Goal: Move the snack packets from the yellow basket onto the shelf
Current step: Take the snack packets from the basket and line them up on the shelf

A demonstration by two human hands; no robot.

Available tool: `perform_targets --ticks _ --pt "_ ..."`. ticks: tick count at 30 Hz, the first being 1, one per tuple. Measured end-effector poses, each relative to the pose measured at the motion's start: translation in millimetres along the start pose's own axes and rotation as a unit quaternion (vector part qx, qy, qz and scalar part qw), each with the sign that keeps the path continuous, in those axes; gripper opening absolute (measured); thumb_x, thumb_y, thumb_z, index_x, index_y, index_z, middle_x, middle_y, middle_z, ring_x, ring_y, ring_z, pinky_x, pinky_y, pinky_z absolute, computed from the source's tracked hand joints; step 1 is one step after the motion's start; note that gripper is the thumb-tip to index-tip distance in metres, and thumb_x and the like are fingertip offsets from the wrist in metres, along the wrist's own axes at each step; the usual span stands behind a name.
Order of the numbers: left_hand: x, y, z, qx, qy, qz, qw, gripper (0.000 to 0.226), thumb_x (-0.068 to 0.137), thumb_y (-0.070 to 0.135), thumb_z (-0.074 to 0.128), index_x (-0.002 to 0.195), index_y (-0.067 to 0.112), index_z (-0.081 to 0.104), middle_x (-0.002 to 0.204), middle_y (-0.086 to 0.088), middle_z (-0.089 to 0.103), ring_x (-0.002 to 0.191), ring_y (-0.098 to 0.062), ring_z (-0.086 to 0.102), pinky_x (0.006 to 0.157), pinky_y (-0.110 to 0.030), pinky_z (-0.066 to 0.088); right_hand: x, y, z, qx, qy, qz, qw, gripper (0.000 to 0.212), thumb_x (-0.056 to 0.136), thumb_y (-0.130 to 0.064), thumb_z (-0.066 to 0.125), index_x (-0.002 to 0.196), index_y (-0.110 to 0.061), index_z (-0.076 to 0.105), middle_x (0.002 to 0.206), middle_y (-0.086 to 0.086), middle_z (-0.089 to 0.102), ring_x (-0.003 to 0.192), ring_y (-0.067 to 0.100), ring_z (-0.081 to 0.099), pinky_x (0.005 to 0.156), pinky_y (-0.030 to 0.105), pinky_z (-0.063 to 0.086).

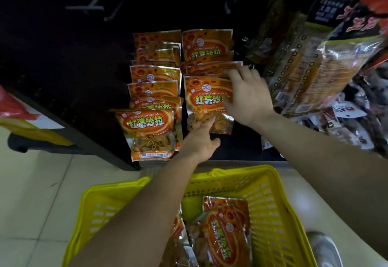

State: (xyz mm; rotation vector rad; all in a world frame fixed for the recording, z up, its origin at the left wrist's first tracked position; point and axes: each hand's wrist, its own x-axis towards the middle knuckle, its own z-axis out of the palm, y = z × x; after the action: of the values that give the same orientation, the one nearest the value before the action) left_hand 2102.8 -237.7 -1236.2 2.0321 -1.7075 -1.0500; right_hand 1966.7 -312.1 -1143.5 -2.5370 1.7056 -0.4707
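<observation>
Both hands steady an orange snack packet (206, 103) on the dark shelf (241, 147), label upright, long axis running front to back. The left hand (202, 140) fingers touch its lower edge; the right hand (249, 96) lies spread across its right side. Bare shelf shows right of it; more packets (224, 235) lie in the yellow basket (279, 214).

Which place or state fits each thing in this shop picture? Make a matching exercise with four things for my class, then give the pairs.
Things:
1. yellow basket
2. left hand
3. right hand
4. front packet of the left row

Places or states:
A. lies on the right edge of the front packet of the right row
B. untouched at the shelf's front edge
C. on the floor, holding packets
D. touches that packet's bottom edge

Pairs: 1-C, 2-D, 3-A, 4-B
</observation>
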Motion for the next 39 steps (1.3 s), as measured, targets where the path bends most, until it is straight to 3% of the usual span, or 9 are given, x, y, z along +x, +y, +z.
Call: perform_targets --ticks 6,10,13,20,26,30,34,39 --pt "-35 7 -12 0.009 -0.021 0.007 1.000 0.073 0.095 0.041 0.058 0.155 0.042 0.017 0.164 0.005 0.020 0.147 -0.021 0.029 0.112 -0.038 0.031 -31 -10 -27 0.017 -0.004 0.017 1.000 0.076 0.082 -0.030 0.068 0.148 -0.013 0.033 0.141 0.015 0.043 0.125 0.037 0.042 0.102 0.051 0.041" --pt "-72 11 -27 0.025 -0.023 0.013 0.999 0.070 0.095 0.042 0.058 0.155 0.038 0.023 0.164 0.005 0.023 0.146 -0.020 0.031 0.112 -0.032 0.029 -56 -18 -52 0.011 -0.009 0.032 0.999 0.072 0.085 -0.032 0.067 0.147 -0.013 0.035 0.139 0.014 0.044 0.125 0.037 0.042 0.101 0.050 0.042" --pt "-106 13 -45 0.022 -0.022 0.003 1.000 0.068 0.095 0.041 0.059 0.155 0.037 0.025 0.162 0.000 0.028 0.143 -0.024 0.036 0.115 -0.036 0.033 -80 -26 -72 0.017 -0.023 0.048 0.998 0.068 0.087 -0.030 0.065 0.147 -0.013 0.036 0.136 0.014 0.047 0.124 0.038 0.043 0.099 0.050 0.042" --pt "-197 -9 -80 0.058 0.005 -0.010 0.998 0.065 0.096 0.038 0.061 0.154 0.028 0.034 0.159 -0.003 0.036 0.141 -0.021 0.039 0.114 -0.032 0.034 -150 -46 -92 0.048 -0.095 0.057 0.993 0.054 0.089 -0.028 0.061 0.137 -0.012 0.045 0.128 0.013 0.048 0.120 0.037 0.044 0.097 0.046 0.042" --pt "-250 -62 -60 0.117 -0.018 -0.073 0.990 0.067 0.094 0.045 0.061 0.153 0.023 0.035 0.155 -0.008 0.040 0.138 -0.027 0.043 0.111 -0.036 0.038 -215 -52 -44 0.082 -0.214 0.062 0.971 0.060 0.086 -0.031 0.067 0.140 -0.019 0.045 0.132 0.010 0.047 0.124 0.036 0.046 0.101 0.045 0.043" --pt "-257 -98 -32 0.115 -0.045 -0.113 0.986 0.064 0.093 0.041 0.064 0.149 0.022 0.041 0.147 -0.010 0.051 0.129 -0.029 0.052 0.104 -0.038 0.044 -250 -45 9 0.109 -0.311 0.134 0.935 0.063 0.086 -0.033 0.069 0.140 -0.014 0.043 0.140 0.016 0.045 0.125 0.038 0.048 0.100 0.043 0.045" --pt "-247 -131 -5 0.085 -0.073 -0.130 0.985 0.062 0.091 0.038 0.067 0.146 0.021 0.046 0.141 -0.011 0.056 0.124 -0.029 0.057 0.102 -0.039 0.046 -272 -38 65 0.145 -0.349 0.219 0.900 0.063 0.090 -0.030 0.067 0.141 -0.004 0.040 0.140 0.023 0.043 0.119 0.043 0.053 0.095 0.041 0.045" --pt "-218 -166 19 0.077 -0.088 -0.172 0.978 0.065 0.086 0.042 0.072 0.144 0.022 0.048 0.136 -0.011 0.060 0.117 -0.028 0.061 0.096 -0.033 0.049 -288 -35 119 0.101 -0.383 0.270 0.878 0.085 0.086 -0.027 0.069 0.148 0.000 0.018 0.153 0.027 0.026 0.127 0.046 0.047 0.102 0.047 0.043"
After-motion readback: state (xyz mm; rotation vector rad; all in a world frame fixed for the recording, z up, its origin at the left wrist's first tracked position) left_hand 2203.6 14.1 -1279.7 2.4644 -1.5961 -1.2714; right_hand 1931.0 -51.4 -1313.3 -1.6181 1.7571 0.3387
